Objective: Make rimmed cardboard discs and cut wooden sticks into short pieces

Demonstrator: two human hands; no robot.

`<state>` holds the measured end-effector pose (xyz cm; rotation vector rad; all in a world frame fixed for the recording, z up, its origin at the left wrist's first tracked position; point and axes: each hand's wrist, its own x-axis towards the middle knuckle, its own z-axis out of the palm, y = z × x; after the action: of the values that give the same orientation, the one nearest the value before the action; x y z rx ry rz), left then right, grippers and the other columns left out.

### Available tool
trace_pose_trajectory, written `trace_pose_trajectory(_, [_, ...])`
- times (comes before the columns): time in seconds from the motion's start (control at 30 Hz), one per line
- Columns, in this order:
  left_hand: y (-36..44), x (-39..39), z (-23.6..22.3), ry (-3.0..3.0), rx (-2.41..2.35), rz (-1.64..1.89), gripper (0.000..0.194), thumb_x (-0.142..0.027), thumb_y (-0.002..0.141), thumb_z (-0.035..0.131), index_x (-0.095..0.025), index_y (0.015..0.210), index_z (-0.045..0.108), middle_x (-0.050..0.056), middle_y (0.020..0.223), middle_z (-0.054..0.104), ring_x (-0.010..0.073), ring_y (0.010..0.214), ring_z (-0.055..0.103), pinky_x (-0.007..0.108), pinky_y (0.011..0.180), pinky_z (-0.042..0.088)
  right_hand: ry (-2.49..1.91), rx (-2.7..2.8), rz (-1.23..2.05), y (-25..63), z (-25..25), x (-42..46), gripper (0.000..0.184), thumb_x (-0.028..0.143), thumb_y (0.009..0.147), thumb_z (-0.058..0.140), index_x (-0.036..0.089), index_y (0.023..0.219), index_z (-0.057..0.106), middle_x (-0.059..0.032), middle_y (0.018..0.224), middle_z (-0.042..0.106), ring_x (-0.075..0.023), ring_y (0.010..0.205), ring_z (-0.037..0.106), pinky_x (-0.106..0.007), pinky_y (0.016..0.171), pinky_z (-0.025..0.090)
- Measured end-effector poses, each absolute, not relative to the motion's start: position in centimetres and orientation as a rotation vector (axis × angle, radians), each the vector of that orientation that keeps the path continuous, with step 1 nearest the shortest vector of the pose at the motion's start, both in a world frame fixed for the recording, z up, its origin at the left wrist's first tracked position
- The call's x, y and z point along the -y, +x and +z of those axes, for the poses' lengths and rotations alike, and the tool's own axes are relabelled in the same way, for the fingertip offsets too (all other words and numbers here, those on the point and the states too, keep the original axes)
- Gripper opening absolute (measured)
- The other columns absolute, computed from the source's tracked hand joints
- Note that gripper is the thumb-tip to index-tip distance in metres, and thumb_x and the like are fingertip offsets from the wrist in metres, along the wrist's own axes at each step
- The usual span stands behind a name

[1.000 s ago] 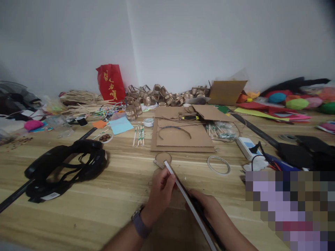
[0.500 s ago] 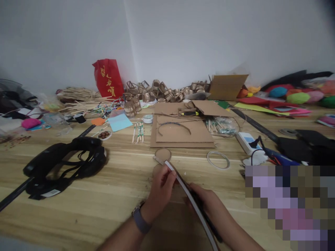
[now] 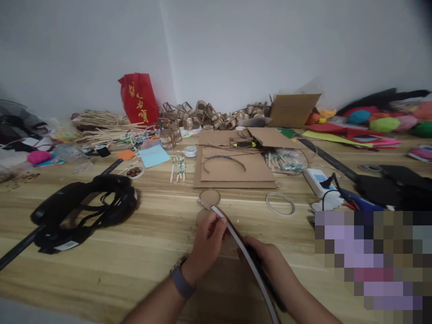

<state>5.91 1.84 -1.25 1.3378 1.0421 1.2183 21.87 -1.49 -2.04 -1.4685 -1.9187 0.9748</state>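
Between pinching left fingers (image 3: 221, 224), a white-faced strip (image 3: 250, 263); right fingers (image 3: 257, 245) hold a dark object (image 3: 274, 293) — seemingly positioning, needing steadiness next.

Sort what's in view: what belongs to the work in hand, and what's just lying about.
Job:
pale-faced strip, pinched by the left hand
long dark object, in the right hand
probably the cardboard disc just beyond

Apparently lying about:
red bag
black strapped headgear
blue paper

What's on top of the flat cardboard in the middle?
A curved brown strip lies on the cardboard; farther back are a yellow-and-black tool and another cardboard piece. What's beneath the cardboard is covered.
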Motion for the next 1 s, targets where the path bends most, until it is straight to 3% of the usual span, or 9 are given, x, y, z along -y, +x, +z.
trace_pose_trajectory(0.27, [6.0, -1.6, -1.2, 1.351, -1.026, 1.200, 0.033, -0.048, 0.084, 0.051, -0.019, 0.068, 0.048, -0.003, 0.062, 0.044, 0.0115, 0.059, 0.043, 0.022, 0.055, 0.039, -1.536, 2.000, 0.870, 22.1, -1.8, 1.5, 0.022, 0.032, 0.079, 0.046, 0.022, 0.086, 0.064, -0.0039, 0.072, 0.071, -0.0209, 0.065, 0.063, -0.027, 0.059, 0.043])
trace_pose_trajectory(0.47, [6.1, -1.6, -1.6, 1.354, -1.019, 1.184, 0.033, -0.048, 0.085, 0.049, -0.019, 0.070, 0.050, -0.002, 0.064, 0.047, 0.0119, 0.060, 0.045, 0.023, 0.057, 0.040, -1.479, 1.955, 0.943, 22.1, -1.6, 1.6, 0.032, 0.019, 0.068, 0.040, 0.021, 0.088, 0.065, -0.0032, 0.071, 0.070, -0.0203, 0.068, 0.062, -0.025, 0.060, 0.043])
trace_pose_trajectory(0.63, [6.3, -1.6, -1.4, 1.332, -1.026, 1.195, 0.033, -0.048, 0.083, 0.050, -0.019, 0.068, 0.049, -0.004, 0.060, 0.045, 0.0114, 0.057, 0.044, 0.022, 0.054, 0.040, -1.469, 1.931, 0.951, 22.0, -0.9, 1.8, 0.031, 0.019, 0.062, 0.038, 0.021, 0.078, 0.064, -0.0024, 0.068, 0.068, -0.0206, 0.066, 0.062, -0.027, 0.064, 0.044])
trace_pose_trajectory(0.8, [6.2, -1.5, -1.3, 1.307, -1.027, 1.188, 0.031, -0.046, 0.083, 0.050, -0.019, 0.068, 0.049, -0.004, 0.059, 0.045, 0.0114, 0.056, 0.044, 0.022, 0.054, 0.040, -1.522, 1.970, 0.899, 21.9, -0.7, 1.6, 0.027, 0.021, 0.066, 0.039, 0.022, 0.078, 0.063, -0.0039, 0.069, 0.070, -0.0223, 0.067, 0.064, -0.027, 0.063, 0.045])
trace_pose_trajectory(1.0, [6.2, -1.3, -1.1, 1.347, -0.966, 1.130, 0.029, -0.044, 0.084, 0.049, -0.019, 0.068, 0.049, -0.004, 0.059, 0.045, 0.0108, 0.056, 0.045, 0.022, 0.055, 0.041, -1.622, 2.053, 0.769, 22.3, -1.7, 1.5, 0.025, 0.025, 0.076, 0.046, 0.024, 0.092, 0.066, -0.0040, 0.079, 0.075, -0.0220, 0.069, 0.068, -0.025, 0.061, 0.043])
